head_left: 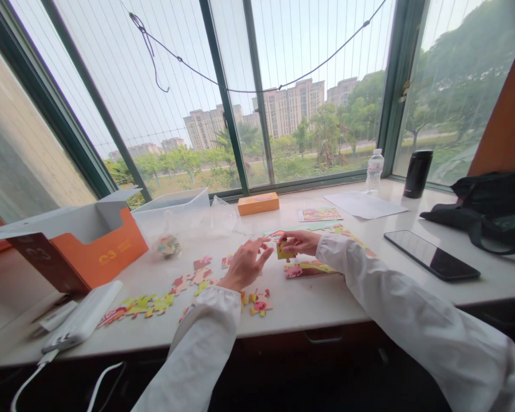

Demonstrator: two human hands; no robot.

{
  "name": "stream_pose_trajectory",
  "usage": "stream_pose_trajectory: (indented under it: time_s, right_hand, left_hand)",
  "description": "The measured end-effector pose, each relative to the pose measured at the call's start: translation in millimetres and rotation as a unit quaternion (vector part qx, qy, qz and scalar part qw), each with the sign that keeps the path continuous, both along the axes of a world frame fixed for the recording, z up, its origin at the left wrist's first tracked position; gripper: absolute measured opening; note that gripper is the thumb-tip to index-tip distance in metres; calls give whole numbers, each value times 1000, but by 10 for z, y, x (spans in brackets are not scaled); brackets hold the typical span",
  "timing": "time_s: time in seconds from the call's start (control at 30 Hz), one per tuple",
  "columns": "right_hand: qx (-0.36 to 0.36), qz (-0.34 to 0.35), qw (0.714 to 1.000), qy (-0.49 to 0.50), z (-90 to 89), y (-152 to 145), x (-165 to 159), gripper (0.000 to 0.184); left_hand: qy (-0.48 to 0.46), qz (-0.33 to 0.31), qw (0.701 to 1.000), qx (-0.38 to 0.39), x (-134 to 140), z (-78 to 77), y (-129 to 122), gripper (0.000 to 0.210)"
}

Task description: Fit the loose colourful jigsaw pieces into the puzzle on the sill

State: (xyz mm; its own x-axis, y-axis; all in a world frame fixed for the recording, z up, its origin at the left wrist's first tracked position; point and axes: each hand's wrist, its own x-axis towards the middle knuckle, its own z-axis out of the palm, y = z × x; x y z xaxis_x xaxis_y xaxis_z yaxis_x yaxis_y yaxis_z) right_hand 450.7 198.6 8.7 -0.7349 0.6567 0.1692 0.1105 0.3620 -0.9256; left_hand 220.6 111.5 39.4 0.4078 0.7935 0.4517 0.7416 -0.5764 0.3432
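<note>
Partway, I'd say: loose jigsaw pieces [148, 305] litter my bench's [309, 306] front edge. Left hand [244, 264] has a loose, spread grip, seemingly empty; right hand [299, 242] pinches a yellow-green piece [285, 252] by the part-joined puzzle's [311, 269] left end. My right sleeve [347, 257] hides some of that puzzle, and I can't really make out the bagged bits [169, 246] further back.

Seems home room: white desk [300, 303], drawer [324, 336] below, big window [326, 34] facing apartment blocks [294, 106].

Right hand [299, 242] in fingertip pinch
</note>
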Motion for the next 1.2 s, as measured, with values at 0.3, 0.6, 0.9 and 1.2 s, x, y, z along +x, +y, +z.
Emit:
stream_pose_trajectory:
  time_s: [0.3, 0.6, 0.9, 1.2]
  right_hand:
    - [-9, -38, 999, -35, -176, -17, -168, 60]
    - [41, -18, 997, -64, -68, -91, -187, 53]
    - [158, -44, 972, -169, -16, -48, -65, 40]
    - [156, -33, 965, -208, -101, -37, -58, 41]
  left_hand:
    - [-90, -34, 976, -195, -26, -44, 93, 47]
    - [-29, -21, 974, -222, -13, -7, 27, 45]
    - [80, 34, 983, -161, -107, -93, 66, 41]
    - [147, 53, 983, -101, -106, -84, 54, 42]
